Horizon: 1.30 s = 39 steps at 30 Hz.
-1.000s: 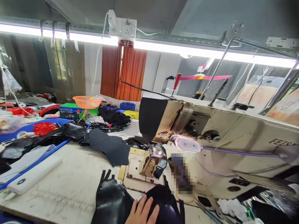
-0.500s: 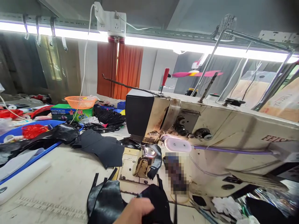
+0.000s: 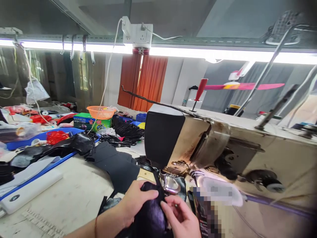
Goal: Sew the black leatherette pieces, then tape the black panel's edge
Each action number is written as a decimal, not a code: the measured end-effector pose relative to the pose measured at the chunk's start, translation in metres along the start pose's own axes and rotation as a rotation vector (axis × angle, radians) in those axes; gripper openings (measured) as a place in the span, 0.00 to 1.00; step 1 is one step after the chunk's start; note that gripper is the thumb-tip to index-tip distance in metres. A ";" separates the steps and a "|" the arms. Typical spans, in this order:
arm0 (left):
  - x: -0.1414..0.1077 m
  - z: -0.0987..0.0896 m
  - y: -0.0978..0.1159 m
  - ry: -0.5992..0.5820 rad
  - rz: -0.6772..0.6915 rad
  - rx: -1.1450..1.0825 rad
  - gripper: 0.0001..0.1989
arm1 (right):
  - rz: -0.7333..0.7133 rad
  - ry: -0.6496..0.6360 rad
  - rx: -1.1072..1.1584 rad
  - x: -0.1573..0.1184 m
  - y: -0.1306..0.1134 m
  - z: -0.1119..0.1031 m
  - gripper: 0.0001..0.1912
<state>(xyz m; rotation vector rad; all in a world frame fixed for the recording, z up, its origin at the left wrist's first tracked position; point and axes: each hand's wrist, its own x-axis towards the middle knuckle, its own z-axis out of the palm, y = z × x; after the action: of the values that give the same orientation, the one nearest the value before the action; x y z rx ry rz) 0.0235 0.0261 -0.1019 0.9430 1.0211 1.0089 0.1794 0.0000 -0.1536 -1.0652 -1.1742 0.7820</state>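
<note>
Close in front of the sewing machine (image 3: 188, 138), a shiny black leather piece (image 3: 151, 215) is held up in both hands. My left hand (image 3: 133, 201) grips its left side, thumb lying over the top. At the right edge of the same piece, my right hand (image 3: 182, 215) pinches with thumb and fingertips. The metal presser foot (image 3: 172, 185) is just beyond the leather, and a narrow black strip rises toward it. I cannot tell whether the strip is under the foot. Behind lies a stack of flat black pieces (image 3: 115, 163).
On the left are a blue tray (image 3: 70, 155) with black pieces and a white roll-like object (image 3: 32, 191). An orange basket (image 3: 101, 113) sits on a green box (image 3: 81, 121). A red-handled screwdriver (image 3: 201, 90) stands on the machine head.
My view has moved closer and turned left. The leather has come up off the table into both hands; my right hand now shows beside my left at the presser foot.
</note>
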 end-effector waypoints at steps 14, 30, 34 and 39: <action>0.041 0.001 0.042 -0.266 -0.111 0.095 0.23 | -0.934 -0.210 -0.746 0.069 0.013 -0.053 0.15; 0.061 -0.008 0.039 -0.342 -0.080 0.161 0.14 | -0.977 -0.174 -0.673 0.071 0.009 -0.044 0.13; 0.066 -0.009 0.042 -0.327 -0.072 0.196 0.12 | -0.979 -0.172 -0.666 0.070 0.010 -0.044 0.13; 0.065 -0.012 0.050 -0.427 -0.066 0.243 0.15 | -0.968 -0.174 -0.694 0.070 0.015 -0.048 0.14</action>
<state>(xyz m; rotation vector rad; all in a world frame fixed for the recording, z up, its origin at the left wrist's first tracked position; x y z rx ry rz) 0.0140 0.1025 -0.0718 1.2525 0.8165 0.5979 0.2436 0.0574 -0.1461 -0.8010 -1.9453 -0.3321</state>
